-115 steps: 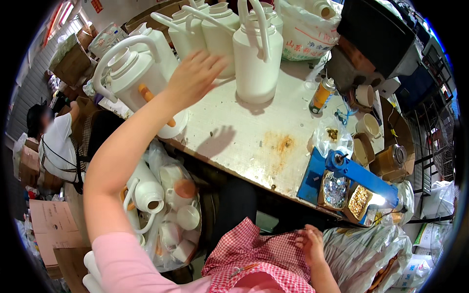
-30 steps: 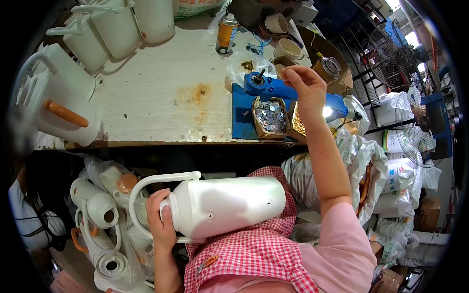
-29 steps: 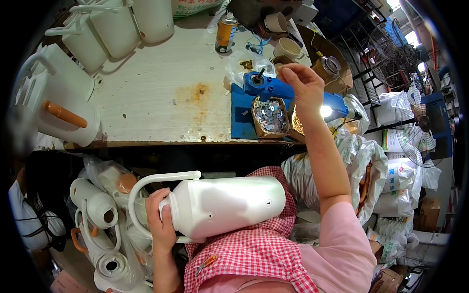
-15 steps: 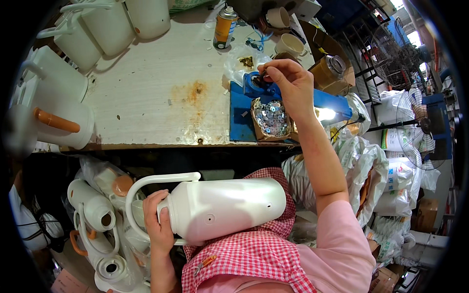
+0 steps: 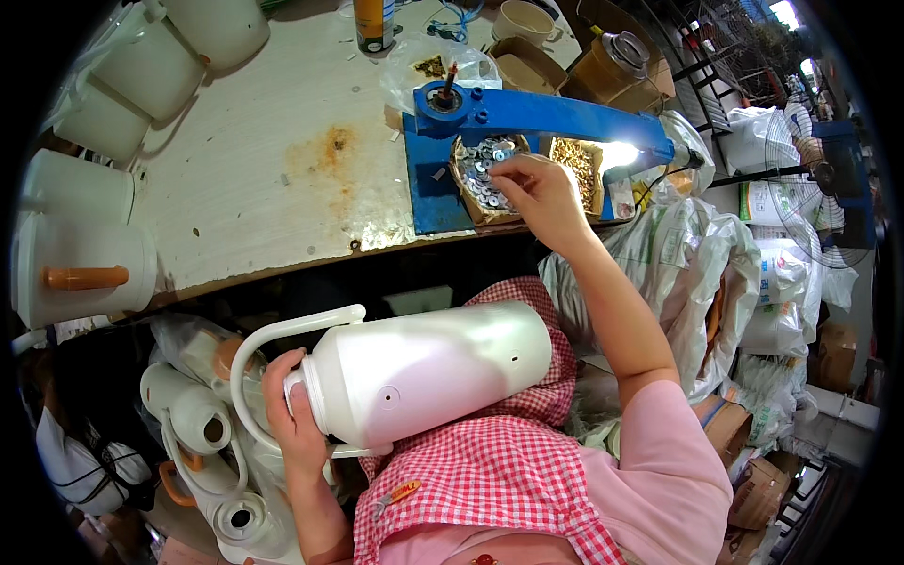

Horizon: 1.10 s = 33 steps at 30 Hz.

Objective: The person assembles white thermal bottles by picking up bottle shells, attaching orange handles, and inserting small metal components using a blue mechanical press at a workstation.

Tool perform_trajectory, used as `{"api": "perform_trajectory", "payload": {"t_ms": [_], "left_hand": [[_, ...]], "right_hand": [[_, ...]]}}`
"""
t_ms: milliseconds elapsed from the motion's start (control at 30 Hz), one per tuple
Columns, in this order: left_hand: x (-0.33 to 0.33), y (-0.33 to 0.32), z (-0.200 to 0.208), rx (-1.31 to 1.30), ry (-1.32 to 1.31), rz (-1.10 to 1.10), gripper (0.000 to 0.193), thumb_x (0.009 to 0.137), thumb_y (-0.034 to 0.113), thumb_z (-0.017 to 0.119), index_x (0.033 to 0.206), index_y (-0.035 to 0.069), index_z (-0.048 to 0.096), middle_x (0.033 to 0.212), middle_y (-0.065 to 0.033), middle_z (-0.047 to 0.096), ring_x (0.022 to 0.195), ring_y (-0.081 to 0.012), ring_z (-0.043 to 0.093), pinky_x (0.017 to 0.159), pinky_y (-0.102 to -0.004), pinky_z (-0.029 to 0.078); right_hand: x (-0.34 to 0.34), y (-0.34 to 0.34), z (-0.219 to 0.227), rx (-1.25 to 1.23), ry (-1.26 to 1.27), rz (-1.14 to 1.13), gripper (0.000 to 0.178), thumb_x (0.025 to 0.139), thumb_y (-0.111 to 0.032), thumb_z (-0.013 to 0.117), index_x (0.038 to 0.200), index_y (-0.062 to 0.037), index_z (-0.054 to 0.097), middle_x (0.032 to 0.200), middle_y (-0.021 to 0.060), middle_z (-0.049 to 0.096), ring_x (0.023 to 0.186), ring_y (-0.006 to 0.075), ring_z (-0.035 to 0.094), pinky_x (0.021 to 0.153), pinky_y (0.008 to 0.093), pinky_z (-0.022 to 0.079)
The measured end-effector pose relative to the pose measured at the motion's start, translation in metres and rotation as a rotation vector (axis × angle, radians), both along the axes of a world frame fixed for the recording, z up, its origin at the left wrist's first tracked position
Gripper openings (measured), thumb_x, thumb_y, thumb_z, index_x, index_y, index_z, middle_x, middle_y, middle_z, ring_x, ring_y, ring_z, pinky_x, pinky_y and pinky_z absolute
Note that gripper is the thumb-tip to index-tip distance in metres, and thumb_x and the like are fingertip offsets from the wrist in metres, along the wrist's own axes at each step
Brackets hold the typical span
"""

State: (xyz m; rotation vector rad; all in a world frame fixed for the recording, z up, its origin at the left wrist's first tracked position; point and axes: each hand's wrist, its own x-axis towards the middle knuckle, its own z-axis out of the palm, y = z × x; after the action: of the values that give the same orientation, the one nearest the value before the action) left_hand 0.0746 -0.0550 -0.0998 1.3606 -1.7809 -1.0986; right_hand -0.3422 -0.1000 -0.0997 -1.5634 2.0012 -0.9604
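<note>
A white thermos jug body [image 5: 443,367] with a long curved handle [image 5: 247,363] lies on its side across my lap, its neck toward the left. My left hand [image 5: 294,414] is wrapped round that neck, fingers closed on it. Over a small carton of silvery washers [image 5: 482,169] on the bench, my right hand [image 5: 546,200] has thumb and forefinger pinched together at the pile. Whatever sits between those fingertips is too small to make out. Just beyond stands a blue metal fixture [image 5: 556,115], with a dark upright pin [image 5: 449,80] in its round end.
Beside the washers is a carton of small brass-coloured pieces [image 5: 576,158], under a bright lamp [image 5: 619,153]. Several white jugs [image 5: 89,268] line the bench's left side. More jug bodies [image 5: 202,424] lie below left. A spray can [image 5: 375,24] stands at the back.
My right hand has come down from the fixture's round end to the washers, leaving a pin showing there. The view has shifted a little. My left hand still holds the jug's neck.
</note>
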Motion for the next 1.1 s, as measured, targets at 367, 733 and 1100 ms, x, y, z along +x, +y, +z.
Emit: {"api": "perform_trajectory", "payload": {"t_ms": [367,733,1100], "left_hand": [[-0.005,-0.001,0.004,0.044,-0.002,0.022,0.035,0.104,0.022,0.044,0.126,-0.001,0.058,0.124,-0.0157,0.061,0.115,-0.0294,0.056,0.104,-0.0389,0.040],[-0.005,-0.005,0.004,0.011,-0.011,-0.016,0.035,0.103,0.022,0.044,0.126,0.000,0.058,0.125,-0.0163,0.060,0.115,-0.0307,0.056,0.103,-0.0398,0.041],[-0.005,-0.006,0.003,-0.005,0.000,-0.015,0.033,0.102,0.020,0.045,0.125,0.001,0.058,0.124,-0.0166,0.061,0.113,-0.0315,0.056,0.103,-0.0400,0.041]], "right_hand": [[-0.002,-0.031,-0.031,-0.097,0.426,0.198,0.009,0.084,-0.011,0.069,0.092,-0.0105,0.074,0.096,0.0068,0.070,0.099,0.0293,0.065,0.089,0.0402,0.053],[-0.005,-0.031,-0.032,-0.101,0.468,0.204,0.011,0.086,-0.015,0.067,0.093,-0.0117,0.075,0.096,0.0050,0.070,0.099,0.0286,0.065,0.087,0.0400,0.054],[0.001,-0.018,-0.009,-0.030,0.308,0.146,0.012,0.084,-0.015,0.073,0.094,-0.0096,0.075,0.096,0.0087,0.071,0.092,0.0296,0.067,0.082,0.0395,0.054]]}}
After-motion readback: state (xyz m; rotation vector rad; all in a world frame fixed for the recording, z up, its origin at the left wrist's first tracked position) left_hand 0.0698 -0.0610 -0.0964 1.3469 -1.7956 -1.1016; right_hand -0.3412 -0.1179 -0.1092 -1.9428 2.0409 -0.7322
